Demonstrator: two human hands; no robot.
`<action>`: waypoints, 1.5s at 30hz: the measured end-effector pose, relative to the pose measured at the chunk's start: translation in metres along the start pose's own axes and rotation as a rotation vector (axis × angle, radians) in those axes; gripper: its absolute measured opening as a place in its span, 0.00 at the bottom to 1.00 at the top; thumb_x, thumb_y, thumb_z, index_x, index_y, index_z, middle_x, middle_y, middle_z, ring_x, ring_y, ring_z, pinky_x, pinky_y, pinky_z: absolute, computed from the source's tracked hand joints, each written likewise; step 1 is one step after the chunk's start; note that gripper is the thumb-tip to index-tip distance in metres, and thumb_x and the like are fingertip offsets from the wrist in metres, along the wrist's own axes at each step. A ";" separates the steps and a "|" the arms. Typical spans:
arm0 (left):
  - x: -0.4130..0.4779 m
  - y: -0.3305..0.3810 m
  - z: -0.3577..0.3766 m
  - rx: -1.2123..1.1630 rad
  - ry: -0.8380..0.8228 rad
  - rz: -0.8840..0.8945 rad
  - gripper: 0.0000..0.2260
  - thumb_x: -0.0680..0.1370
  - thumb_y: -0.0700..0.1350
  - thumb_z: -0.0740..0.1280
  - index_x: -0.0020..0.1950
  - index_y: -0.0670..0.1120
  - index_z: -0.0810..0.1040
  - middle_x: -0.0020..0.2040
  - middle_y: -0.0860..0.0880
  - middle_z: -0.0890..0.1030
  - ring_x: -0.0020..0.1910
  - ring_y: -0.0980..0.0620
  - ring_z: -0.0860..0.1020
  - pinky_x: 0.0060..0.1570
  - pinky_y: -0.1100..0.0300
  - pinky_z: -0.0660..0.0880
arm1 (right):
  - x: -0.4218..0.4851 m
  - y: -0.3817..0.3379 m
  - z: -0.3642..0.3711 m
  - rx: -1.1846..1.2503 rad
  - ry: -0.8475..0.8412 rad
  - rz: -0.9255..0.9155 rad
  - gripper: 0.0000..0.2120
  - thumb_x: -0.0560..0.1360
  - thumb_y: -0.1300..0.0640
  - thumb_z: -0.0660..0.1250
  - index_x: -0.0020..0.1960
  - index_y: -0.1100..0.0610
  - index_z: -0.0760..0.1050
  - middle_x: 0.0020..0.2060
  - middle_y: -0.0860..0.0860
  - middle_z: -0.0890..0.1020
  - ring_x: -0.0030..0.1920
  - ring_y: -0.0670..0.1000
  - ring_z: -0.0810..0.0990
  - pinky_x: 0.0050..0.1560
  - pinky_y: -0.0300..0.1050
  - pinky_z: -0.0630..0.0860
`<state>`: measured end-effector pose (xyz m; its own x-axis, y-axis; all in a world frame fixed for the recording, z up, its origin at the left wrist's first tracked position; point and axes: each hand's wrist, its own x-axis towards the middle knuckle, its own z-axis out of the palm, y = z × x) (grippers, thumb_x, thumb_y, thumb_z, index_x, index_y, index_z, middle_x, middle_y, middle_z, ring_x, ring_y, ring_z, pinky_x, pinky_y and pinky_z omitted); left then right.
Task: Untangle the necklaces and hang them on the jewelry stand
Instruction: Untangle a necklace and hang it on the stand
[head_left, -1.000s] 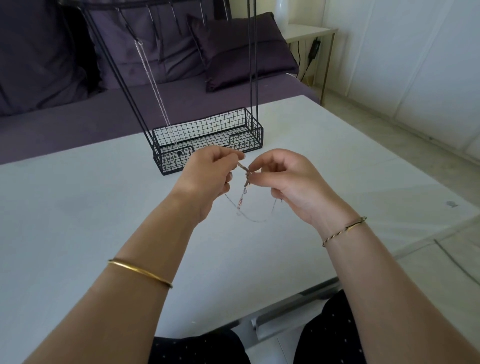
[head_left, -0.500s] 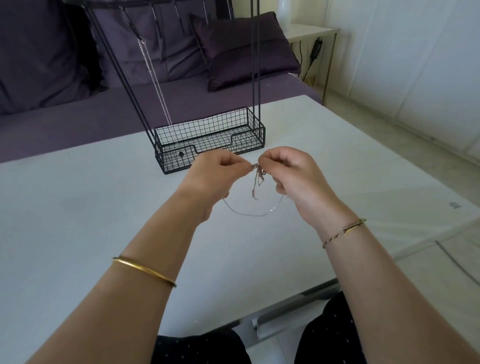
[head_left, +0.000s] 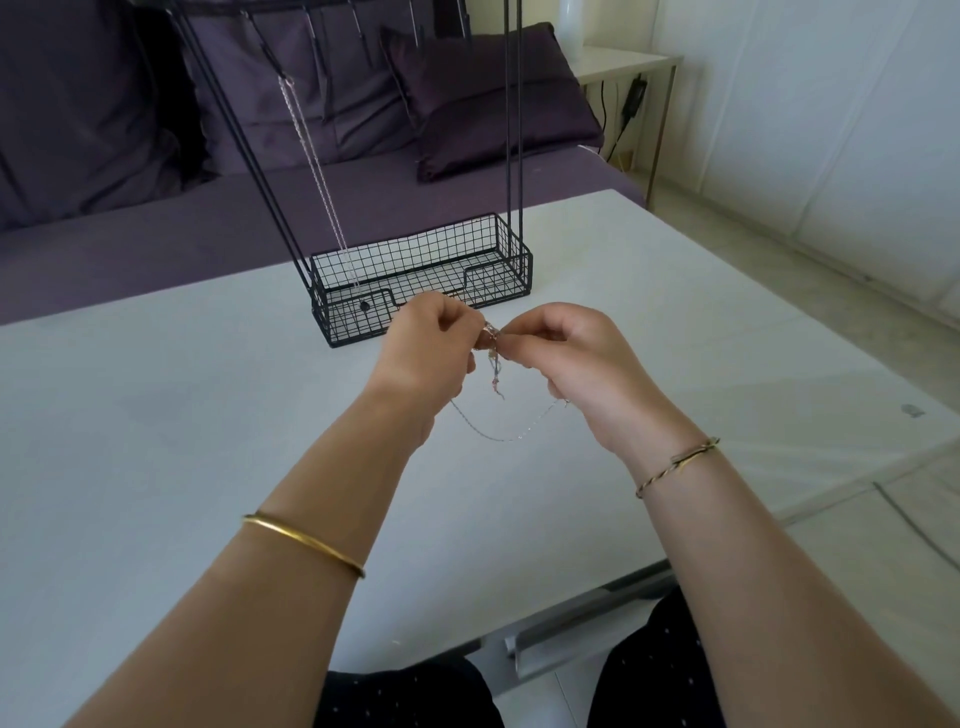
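Observation:
A knot of thin tangled necklaces (head_left: 493, 364) hangs between my two hands above the white table (head_left: 156, 441). My left hand (head_left: 426, 348) pinches the knot from the left, my right hand (head_left: 566, 353) pinches it from the right. A fine silver chain loop (head_left: 498, 436) sags below, running from hand to hand. Just behind my hands stands the black wire jewelry stand (head_left: 421, 270) with its mesh basket base. One silver necklace (head_left: 317, 171) hangs from a hook at the stand's upper left, reaching down into the basket.
A purple sofa (head_left: 156, 223) with cushions runs behind the table. A small white side table (head_left: 623, 65) with a cable stands at the back right. The table's right edge drops to a pale floor (head_left: 831, 291).
Both hands have drifted slightly up and toward the stand, staying pinched on the knot. The short loose strands under the knot have shifted; the hanging loop sags the same.

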<state>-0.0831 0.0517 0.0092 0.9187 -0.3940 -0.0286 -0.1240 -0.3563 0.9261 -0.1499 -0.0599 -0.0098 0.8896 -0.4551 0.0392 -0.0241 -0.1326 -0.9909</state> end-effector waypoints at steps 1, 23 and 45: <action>0.000 0.000 0.000 0.006 0.004 0.007 0.07 0.79 0.40 0.61 0.42 0.45 0.74 0.38 0.49 0.78 0.31 0.55 0.70 0.29 0.62 0.67 | 0.000 -0.001 0.001 0.010 0.007 0.003 0.03 0.71 0.64 0.70 0.40 0.58 0.79 0.26 0.42 0.74 0.23 0.37 0.70 0.25 0.27 0.62; -0.003 0.003 -0.003 0.241 -0.096 0.120 0.05 0.78 0.43 0.65 0.43 0.46 0.77 0.37 0.51 0.75 0.35 0.54 0.71 0.36 0.60 0.69 | 0.004 0.002 -0.002 0.359 0.061 0.088 0.05 0.76 0.67 0.63 0.43 0.60 0.74 0.35 0.52 0.78 0.35 0.49 0.78 0.40 0.43 0.78; 0.003 -0.001 0.003 -0.398 -0.012 -0.102 0.05 0.80 0.39 0.60 0.48 0.45 0.75 0.34 0.52 0.74 0.32 0.56 0.74 0.33 0.63 0.69 | 0.007 0.003 0.005 0.114 -0.007 0.208 0.03 0.71 0.60 0.67 0.39 0.56 0.75 0.26 0.48 0.69 0.26 0.45 0.63 0.27 0.39 0.57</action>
<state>-0.0810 0.0482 0.0069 0.9142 -0.3839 -0.1299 0.1242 -0.0396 0.9915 -0.1419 -0.0589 -0.0128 0.8741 -0.4561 -0.1674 -0.1554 0.0640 -0.9858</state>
